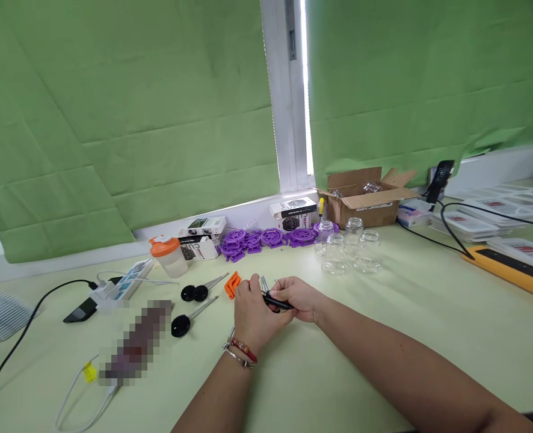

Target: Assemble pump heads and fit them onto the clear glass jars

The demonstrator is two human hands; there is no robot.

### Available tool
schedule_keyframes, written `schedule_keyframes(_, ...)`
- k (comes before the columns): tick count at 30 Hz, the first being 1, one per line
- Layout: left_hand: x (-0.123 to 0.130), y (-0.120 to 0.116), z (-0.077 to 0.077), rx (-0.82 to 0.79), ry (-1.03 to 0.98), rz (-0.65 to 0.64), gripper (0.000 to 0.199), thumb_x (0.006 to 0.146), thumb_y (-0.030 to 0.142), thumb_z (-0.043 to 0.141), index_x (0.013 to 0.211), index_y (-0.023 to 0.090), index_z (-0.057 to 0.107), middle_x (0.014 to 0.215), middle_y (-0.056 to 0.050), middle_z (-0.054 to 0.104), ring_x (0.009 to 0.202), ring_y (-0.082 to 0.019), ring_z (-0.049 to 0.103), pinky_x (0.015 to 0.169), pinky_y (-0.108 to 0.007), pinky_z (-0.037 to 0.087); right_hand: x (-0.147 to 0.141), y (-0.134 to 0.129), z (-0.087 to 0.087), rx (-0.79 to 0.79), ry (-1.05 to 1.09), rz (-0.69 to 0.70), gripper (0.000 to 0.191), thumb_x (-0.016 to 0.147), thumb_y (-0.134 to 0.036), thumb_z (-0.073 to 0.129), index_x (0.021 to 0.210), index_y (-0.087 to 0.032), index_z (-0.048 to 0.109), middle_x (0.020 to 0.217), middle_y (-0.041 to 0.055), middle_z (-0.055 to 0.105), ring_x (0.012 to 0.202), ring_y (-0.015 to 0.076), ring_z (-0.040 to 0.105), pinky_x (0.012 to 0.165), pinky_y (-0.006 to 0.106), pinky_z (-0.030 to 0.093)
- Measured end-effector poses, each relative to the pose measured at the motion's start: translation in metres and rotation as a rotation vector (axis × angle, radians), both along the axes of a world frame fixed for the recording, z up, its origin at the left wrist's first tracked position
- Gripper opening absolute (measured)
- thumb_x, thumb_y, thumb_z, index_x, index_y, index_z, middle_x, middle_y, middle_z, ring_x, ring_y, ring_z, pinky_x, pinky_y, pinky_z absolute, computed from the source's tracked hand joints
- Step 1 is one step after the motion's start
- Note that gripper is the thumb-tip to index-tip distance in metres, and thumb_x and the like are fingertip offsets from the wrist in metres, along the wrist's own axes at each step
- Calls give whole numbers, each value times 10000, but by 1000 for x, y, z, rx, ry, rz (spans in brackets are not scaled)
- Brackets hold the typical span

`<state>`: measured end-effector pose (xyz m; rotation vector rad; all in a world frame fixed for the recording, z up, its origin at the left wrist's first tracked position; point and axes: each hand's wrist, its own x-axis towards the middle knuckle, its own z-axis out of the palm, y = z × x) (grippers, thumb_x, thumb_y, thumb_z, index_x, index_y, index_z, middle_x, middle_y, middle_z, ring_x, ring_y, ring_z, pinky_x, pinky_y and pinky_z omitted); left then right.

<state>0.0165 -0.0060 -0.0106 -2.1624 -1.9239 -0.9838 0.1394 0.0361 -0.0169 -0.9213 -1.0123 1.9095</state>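
Both of my hands meet over the table in the middle of the view. My left hand [256, 314] has its fingers curled round a slim black object [279, 300]. From the right, my right hand [299, 297] pinches the same object near its end. Its exact kind is partly hidden by the fingers. Thin silver metal rods [264, 284] show just behind the hands, and another pokes out by the left wrist. An orange plastic piece [233, 284] lies beside my left hand. Farther left rest several metal rods with round black heads [180, 326].
Purple plastic pieces [272, 237] lie along the back, near small boxes [293, 208]. Several clear glass jars [335, 255] stand before an open cardboard box [368, 210]. At left are an orange-lidded cup [167, 255], a power strip [133, 279] and cables. A yellow-black bar [510, 270] lies right.
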Motion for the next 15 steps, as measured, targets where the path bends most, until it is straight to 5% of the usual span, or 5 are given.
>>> schedule_keyframes(15,-5,1,1,113,-26,-27,738,537,484,689,1147,165,424,1015,-102,522,996,-303,517,830,-448,446,7,10,-5,78,89,82,308,558,-278,826,667,-108,594,594,58,674,600,175,670,661,305,524)
